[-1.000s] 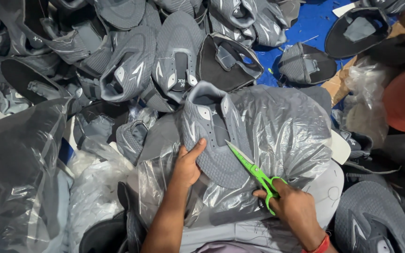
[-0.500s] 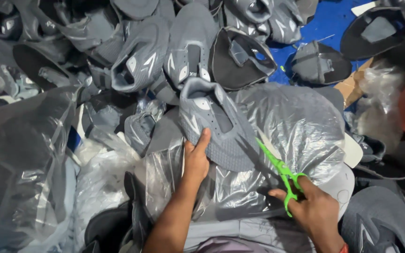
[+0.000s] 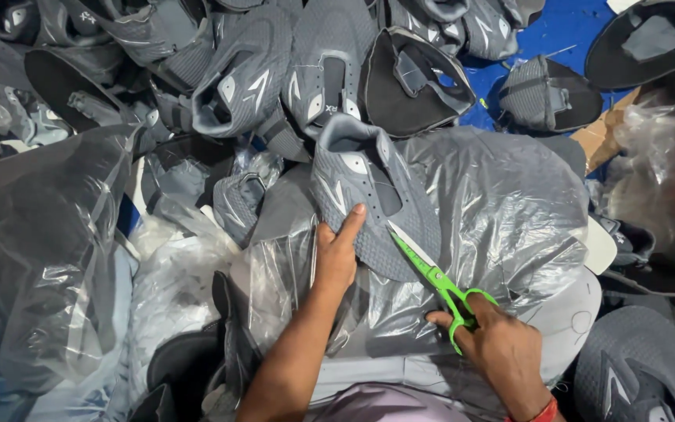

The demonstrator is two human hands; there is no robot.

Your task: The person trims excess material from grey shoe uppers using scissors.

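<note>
A crowded work heap seen from above, on a blue surface (image 3: pixel 564 31) showing only at top right between the piles. Everywhere grey shoe uppers (image 3: pixel 244 78), some black-lined, and crinkled clear plastic bags (image 3: pixel 48 250) at the left.

Left hand (image 3: pixel 337 254) flat and mostly open, fingers stretched forward and pressed on the near edge of one grey knit shoe upper (image 3: pixel 369 195); no closed grasp, only pinning down. Right hand (image 3: pixel 501 352) closed through the loops of green-handled scissors (image 3: pixel 439 281), thumb and fingers inside the rings. Blades nearly shut, tip lying against the right lower edge of the same upper, just beside the left fingertips. Whether any material sits between the blades, not possible to tell.

The held upper resting on top of a big bundle wrapped in clear plastic (image 3: pixel 509 203), right in the middle, opening turned toward the top. Around the bundle, more grey uppers on all sides; pale flat sole pieces (image 3: pixel 599 246) peeking out at its right edge. A red band at the right wrist (image 3: pixel 544 413).
</note>
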